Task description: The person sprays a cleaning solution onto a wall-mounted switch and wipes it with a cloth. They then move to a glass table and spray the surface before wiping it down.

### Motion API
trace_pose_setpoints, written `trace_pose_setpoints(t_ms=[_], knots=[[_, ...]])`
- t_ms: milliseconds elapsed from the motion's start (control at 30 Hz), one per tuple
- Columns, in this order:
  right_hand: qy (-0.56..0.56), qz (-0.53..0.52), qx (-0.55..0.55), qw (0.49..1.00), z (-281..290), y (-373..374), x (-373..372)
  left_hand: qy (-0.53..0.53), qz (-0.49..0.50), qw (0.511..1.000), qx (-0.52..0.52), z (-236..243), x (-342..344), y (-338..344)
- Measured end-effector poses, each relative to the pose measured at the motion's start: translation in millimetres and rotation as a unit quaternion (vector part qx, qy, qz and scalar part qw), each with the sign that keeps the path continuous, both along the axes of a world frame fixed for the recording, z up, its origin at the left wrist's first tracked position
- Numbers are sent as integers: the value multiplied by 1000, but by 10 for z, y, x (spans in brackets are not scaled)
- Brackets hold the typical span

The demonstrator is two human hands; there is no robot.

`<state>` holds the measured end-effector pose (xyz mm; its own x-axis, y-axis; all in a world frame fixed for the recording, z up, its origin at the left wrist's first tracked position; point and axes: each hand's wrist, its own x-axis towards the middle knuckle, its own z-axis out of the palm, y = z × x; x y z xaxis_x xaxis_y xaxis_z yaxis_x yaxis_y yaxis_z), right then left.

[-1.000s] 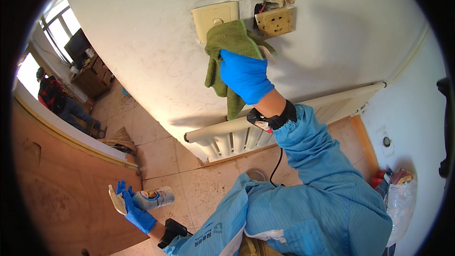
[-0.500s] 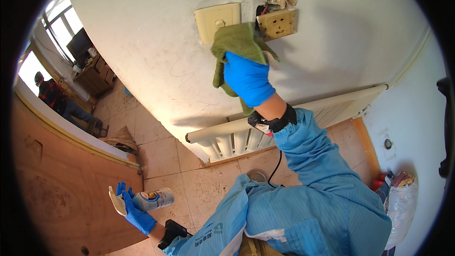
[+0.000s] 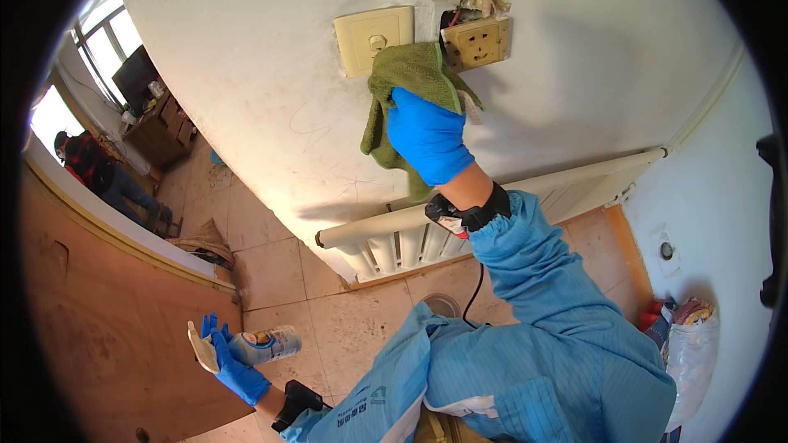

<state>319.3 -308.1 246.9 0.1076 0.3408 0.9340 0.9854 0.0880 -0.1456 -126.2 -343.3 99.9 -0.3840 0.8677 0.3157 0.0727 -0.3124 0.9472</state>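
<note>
Head view: arm [image 3: 542,258] outstretched, right fingers [image 3: 404,119] clutching green cloth [image 3: 414,72]; left fingers [image 3: 223,350] apparently curled round bottle [image 3: 275,344].

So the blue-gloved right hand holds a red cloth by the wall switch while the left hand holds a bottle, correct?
Not quite: the head view shows a green cloth, not a red one, in the blue-gloved right hand by the wall switch; the left hand holds a bottle.
</note>
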Motion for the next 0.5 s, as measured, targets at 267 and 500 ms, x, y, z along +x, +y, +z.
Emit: trace_pose_setpoints(t_ms=[267,500], knots=[[-19,20,-41,999,-44,149,-120,-13,4,999,-29,-73,-83,71],[-1,-5,-16,1000,27,-4,80,-10,18,1000,-11,-39,-28,-16]])
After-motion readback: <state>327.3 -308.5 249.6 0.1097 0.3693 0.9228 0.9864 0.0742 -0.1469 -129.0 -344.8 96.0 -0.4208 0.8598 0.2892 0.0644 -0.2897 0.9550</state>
